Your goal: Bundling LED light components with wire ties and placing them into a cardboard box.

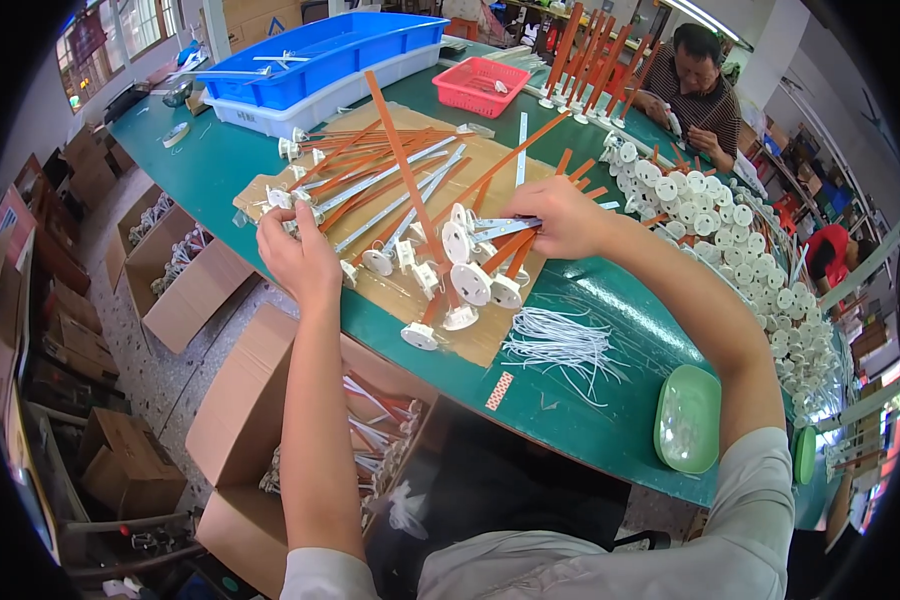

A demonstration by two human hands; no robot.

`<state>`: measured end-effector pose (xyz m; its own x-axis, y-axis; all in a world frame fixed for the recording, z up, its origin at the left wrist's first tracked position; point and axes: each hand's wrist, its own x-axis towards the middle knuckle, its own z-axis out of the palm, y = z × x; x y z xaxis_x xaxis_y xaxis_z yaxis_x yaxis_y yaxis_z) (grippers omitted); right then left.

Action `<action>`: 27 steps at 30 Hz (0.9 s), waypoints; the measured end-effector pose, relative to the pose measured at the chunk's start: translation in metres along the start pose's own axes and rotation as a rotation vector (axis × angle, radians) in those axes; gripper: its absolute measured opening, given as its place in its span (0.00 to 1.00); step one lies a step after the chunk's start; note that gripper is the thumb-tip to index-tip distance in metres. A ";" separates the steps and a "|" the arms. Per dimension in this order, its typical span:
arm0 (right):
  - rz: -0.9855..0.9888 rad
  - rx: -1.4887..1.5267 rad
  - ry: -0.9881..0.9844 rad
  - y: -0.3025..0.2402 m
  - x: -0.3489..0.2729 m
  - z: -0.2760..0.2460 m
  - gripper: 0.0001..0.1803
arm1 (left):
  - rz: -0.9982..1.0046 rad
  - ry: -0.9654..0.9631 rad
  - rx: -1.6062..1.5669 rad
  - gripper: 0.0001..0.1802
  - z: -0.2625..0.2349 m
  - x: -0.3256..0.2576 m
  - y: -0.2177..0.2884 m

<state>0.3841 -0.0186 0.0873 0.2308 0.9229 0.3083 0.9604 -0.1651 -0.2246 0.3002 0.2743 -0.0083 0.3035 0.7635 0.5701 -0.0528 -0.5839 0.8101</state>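
My right hand (pixel 560 215) is closed round a bunch of flat strips, some orange-brown and some pale. White round discs (pixel 471 283) on the ends of these strips spread out to the hand's left. At the pile's left edge, my left hand (pixel 302 255) has its fingers curled round a white end piece; its exact shape is partly hidden. Between the hands, more orange and pale strips (pixel 370 190) with white ends lie crisscrossed on a flat cardboard sheet (pixel 380 315). One long orange strip (pixel 402 150) slants across the pile.
On the green table (pixel 610 430) are white wires (pixel 560 345), a green tray (pixel 688 420), a red basket (pixel 481 86) and stacked blue bins (pixel 320 60). Many white discs (pixel 720 215) line the right side. A co-worker (pixel 695 90) sits opposite. Open cardboard boxes (pixel 240 400) stand below left.
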 end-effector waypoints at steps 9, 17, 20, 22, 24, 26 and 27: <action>0.047 -0.063 0.001 -0.003 -0.010 -0.006 0.16 | -0.052 -0.057 0.001 0.15 -0.004 0.000 0.007; -0.168 -0.340 0.031 -0.016 -0.016 -0.025 0.17 | 0.127 -0.393 -0.513 0.16 -0.022 0.002 0.075; -0.265 -0.473 0.046 -0.024 -0.015 -0.029 0.15 | 0.149 -0.838 -0.402 0.17 -0.009 0.002 0.105; -0.344 -0.588 0.069 -0.030 -0.015 -0.031 0.12 | 0.119 -1.220 -0.279 0.19 0.005 0.002 0.117; -0.379 -0.634 0.096 -0.036 -0.016 -0.033 0.11 | 0.039 -1.194 -0.316 0.20 0.018 0.000 0.118; -0.398 -0.675 0.113 -0.042 -0.022 -0.035 0.10 | -0.046 -1.173 -0.380 0.22 0.026 -0.008 0.114; -0.420 -0.711 0.133 -0.043 -0.024 -0.038 0.11 | 0.001 -1.010 -0.386 0.23 0.028 -0.010 0.112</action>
<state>0.3428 -0.0470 0.1246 -0.1950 0.9151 0.3529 0.8301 -0.0376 0.5563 0.3183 0.1936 0.0726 0.9381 0.0793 0.3372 -0.2959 -0.3227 0.8991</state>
